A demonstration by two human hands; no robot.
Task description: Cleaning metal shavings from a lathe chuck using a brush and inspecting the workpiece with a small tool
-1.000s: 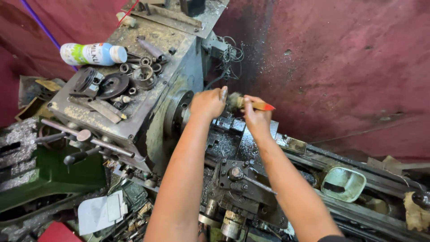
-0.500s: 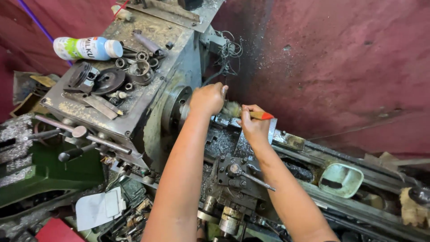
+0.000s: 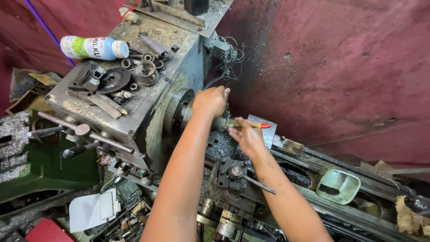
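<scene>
I look down on an old grey lathe. My left hand (image 3: 209, 101) is closed over the chuck (image 3: 181, 110) at the headstock's face. My right hand (image 3: 247, 136) grips a thin tool with a yellow shaft and red tip (image 3: 260, 125), held against a metal workpiece (image 3: 221, 123) that sticks out of the chuck. Below my wrists sits the tool post (image 3: 234, 175) with its lever handle. Metal chips lie around the carriage.
On the headstock top (image 3: 156, 40) lie a white and green plastic bottle (image 3: 93, 47), rings, gears and flat bars. Levers (image 3: 83, 132) stick out at the left. A pale green dish (image 3: 338, 187) rests on the bed at right. A dark red wall (image 3: 340, 67) stands behind.
My right hand has dropped slightly lower and nearer to me along the workpiece, with the red-tipped tool still in it. My left hand stays on the chuck. The view shifted a little.
</scene>
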